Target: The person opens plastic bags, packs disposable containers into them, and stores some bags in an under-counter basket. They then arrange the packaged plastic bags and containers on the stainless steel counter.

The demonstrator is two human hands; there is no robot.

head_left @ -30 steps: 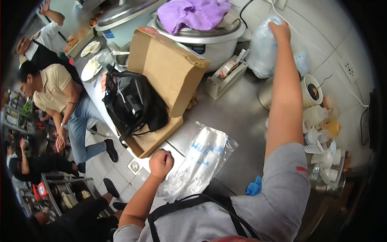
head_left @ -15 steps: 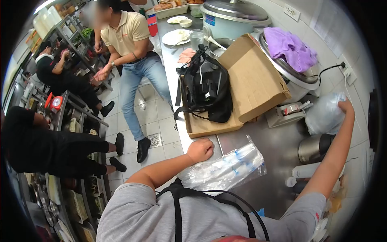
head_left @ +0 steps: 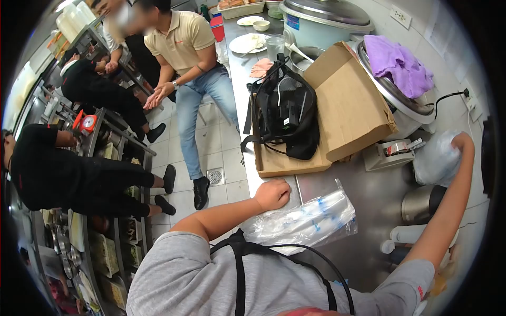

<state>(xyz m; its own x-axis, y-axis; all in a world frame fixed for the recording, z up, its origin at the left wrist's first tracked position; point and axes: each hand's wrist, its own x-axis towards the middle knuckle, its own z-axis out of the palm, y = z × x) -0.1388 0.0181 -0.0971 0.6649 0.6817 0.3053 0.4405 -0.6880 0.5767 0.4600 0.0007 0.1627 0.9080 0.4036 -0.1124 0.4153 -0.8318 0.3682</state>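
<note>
Curled into a loose fist, my left hand (head_left: 273, 194) rests on the steel table (head_left: 377, 181), just above a clear packet of plastic bags (head_left: 321, 213) with blue print. I make out nothing in that hand. On the far right, my outstretched right hand (head_left: 463, 141) is closed on the top of a crumpled translucent plastic bag (head_left: 436, 158) near the wall. What the bag holds is unclear. Beside it stands a tape dispenser (head_left: 392, 154). An open cardboard box (head_left: 350, 116) with a black backpack (head_left: 287, 113) in it lies beyond my left hand.
Rice cookers (head_left: 327, 23) line the wall, one under a purple cloth (head_left: 398, 66). A steel kettle (head_left: 419, 203) and a white bottle (head_left: 416, 233) stand near my right forearm. A seated person (head_left: 184, 47) and other people are left of the table, by shelves.
The view has shifted, so most things sit further right. My right hand stays at the plastic bag and my left on the table. Another person shows more behind the seated one.
</note>
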